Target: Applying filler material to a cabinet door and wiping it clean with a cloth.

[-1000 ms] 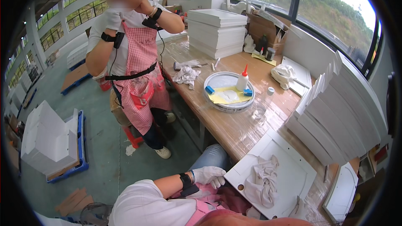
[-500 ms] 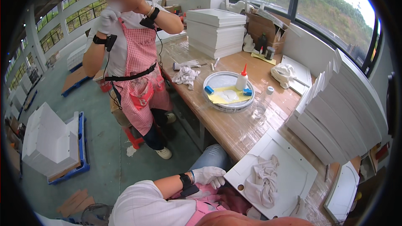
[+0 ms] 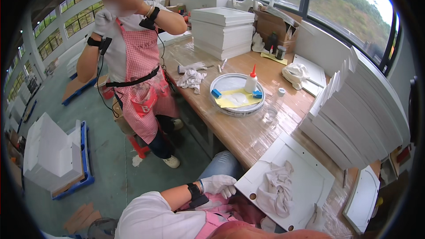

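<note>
A white panel [image 3: 305, 168] with a routed groove and small round holes lies tilted at the table's near edge, partly over my lap. On it is a crumpled whitish cloth [image 3: 276, 188]. My left hand [image 3: 219, 185], in a white glove, is closed with curled fingers at the panel's left corner. At the panel's near right edge is my gloved right hand [image 3: 316, 219], partly cut off by my forearm; its visible fingers are bent at the edge. Farther up, a round lid [image 3: 217, 89] carries a red-tipped squeeze bottle [image 3: 251, 82], yellow sandpaper [image 3: 228, 102] and blue blocks [image 3: 216, 93].
Stacked white panels [image 3: 354, 115] lean at the right, and another stack [image 3: 221, 35] stands at the back. A clear bottle [image 3: 270, 114] lies by the lid. Across the table corner a co-worker [image 3: 137, 53] in a checked apron stands with both hands raised to the head.
The view has shifted slightly, so the table and co-worker sit a little farther left. My right glove shows more clearly at the panel edge. My left hand stays at the corner.
</note>
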A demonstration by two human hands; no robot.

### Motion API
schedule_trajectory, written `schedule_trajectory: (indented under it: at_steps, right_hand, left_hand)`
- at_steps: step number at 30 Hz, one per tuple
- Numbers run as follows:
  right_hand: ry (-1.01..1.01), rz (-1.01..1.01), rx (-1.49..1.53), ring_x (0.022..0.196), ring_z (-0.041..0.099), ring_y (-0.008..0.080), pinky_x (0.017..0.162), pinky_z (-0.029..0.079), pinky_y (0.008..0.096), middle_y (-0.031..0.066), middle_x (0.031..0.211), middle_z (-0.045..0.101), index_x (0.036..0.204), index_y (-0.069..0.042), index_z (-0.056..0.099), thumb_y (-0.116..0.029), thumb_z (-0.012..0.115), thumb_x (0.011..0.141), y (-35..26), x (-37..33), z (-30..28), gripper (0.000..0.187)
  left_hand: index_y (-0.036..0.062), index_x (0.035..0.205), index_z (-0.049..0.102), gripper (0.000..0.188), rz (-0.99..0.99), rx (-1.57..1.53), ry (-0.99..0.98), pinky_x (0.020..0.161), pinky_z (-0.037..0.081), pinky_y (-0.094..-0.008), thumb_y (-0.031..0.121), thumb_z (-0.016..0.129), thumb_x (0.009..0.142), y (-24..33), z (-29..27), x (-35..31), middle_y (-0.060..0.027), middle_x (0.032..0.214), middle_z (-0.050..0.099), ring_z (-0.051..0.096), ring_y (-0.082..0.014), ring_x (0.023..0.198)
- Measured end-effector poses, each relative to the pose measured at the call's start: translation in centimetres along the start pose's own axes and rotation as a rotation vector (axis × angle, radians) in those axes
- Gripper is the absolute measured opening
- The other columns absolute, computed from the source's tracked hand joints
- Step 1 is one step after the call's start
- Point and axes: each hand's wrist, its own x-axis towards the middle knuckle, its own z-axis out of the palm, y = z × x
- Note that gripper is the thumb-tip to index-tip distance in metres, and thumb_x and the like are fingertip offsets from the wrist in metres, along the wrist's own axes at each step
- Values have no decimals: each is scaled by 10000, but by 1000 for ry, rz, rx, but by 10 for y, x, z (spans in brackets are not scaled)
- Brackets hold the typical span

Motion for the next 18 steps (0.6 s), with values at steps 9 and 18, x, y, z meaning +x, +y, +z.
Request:
schedule_trajectory:
  at_steps: [9, 18]
  right_hand:
    - [16, -36, 0, 1019, 628, 417, 869, 506, 499, 216, 1136, 679, 1323, -131, 626, -105, 515, 974, -4, 4, 3, 368]
    - [31, -66, -12, 1025, 628, 418, 872, 506, 499, 217, 1142, 678, 1324, -130, 626, -109, 512, 977, -5, 5, 2, 366]
  left_hand:
    - [52, 1106, 642, 344, -5, -23, -17, 607, 591, -349, 379, 592, 1012, -2, 0, 1, -127, 898, 708, 690, -229, 710]
    - [55, 1097, 647, 339, -6, -30, -8, 599, 589, -347, 378, 587, 1014, -4, -2, 1, -121, 891, 710, 690, -225, 704]
